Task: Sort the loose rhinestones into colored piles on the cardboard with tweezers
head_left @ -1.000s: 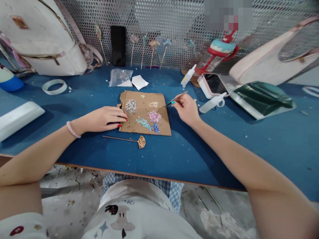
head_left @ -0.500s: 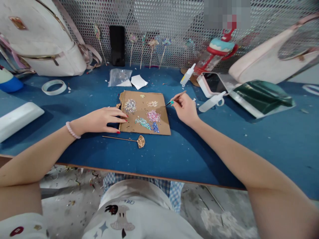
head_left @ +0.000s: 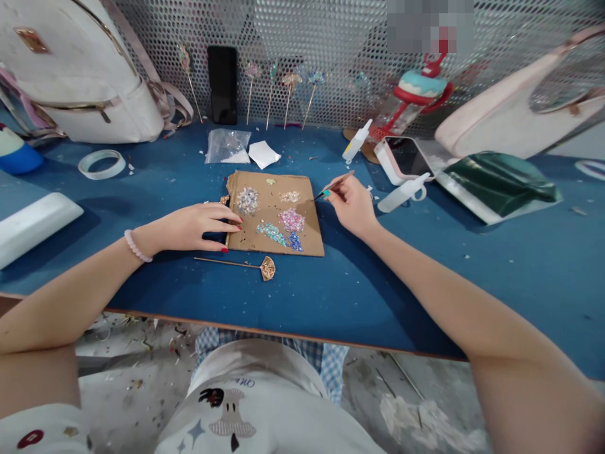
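Observation:
My left hand (head_left: 196, 227) lies with fingers spread over the left edge of a cardboard piece (head_left: 309, 236). Pinched in my right hand (head_left: 353, 207), tweezers (head_left: 334, 185) point left at the board's right edge. Small heaps on the board are silver sequins (head_left: 247, 200), pale gold sequins (head_left: 289, 197), pink sequins (head_left: 292, 220), turquoise sequins (head_left: 271, 233) and blue sequins (head_left: 295, 241). In front of the board lies a gold hairpin (head_left: 267, 268) with a fan-shaped head. A gold piece (head_left: 224, 199) shows partly behind my left hand.
Several decorated sticks (head_left: 289, 104) and a black phone (head_left: 222, 85) lean on the mesh behind. Two glue bottles (head_left: 404, 193) (head_left: 358, 141), a pink-cased device (head_left: 404, 157) and a green pouch (head_left: 501, 183) are on the right. A tape roll (head_left: 101, 164) and white backpack (head_left: 104, 75) are left.
Both hands stay almost where they were, the tweezers still at the board's right edge. Only a slight shift of the camera view shows.

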Demonstrator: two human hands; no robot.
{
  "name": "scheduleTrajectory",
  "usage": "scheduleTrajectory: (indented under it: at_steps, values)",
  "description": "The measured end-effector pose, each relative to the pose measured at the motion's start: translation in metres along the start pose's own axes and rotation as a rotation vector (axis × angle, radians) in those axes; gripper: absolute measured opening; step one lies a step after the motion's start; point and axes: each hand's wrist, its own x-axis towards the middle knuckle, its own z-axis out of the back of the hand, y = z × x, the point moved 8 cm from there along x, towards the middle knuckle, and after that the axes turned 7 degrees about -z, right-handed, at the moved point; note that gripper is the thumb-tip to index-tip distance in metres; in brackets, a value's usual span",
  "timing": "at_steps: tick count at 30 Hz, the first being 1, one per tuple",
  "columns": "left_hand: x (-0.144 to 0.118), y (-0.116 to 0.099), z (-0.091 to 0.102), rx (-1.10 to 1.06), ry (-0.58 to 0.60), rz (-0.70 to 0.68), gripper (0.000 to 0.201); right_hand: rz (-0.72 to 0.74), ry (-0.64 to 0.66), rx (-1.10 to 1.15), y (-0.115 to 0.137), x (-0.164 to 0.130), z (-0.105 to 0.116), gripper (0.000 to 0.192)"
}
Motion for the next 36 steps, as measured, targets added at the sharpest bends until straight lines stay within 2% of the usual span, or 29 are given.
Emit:
scheduleTrajectory:
  at_steps: [11, 36]
  values:
    - [0.0, 0.001, -0.001, 0.008, 0.011, 0.021, 0.033, -0.044, 0.03, 0.0, -0.011, 0.004, -0.005, 0.014]
    - [0.0, 0.001, -0.001, 0.006, 0.012, 0.003, 0.033, -0.015, 0.038, 0.022, -0.008, 0.003, -0.005, 0.013]
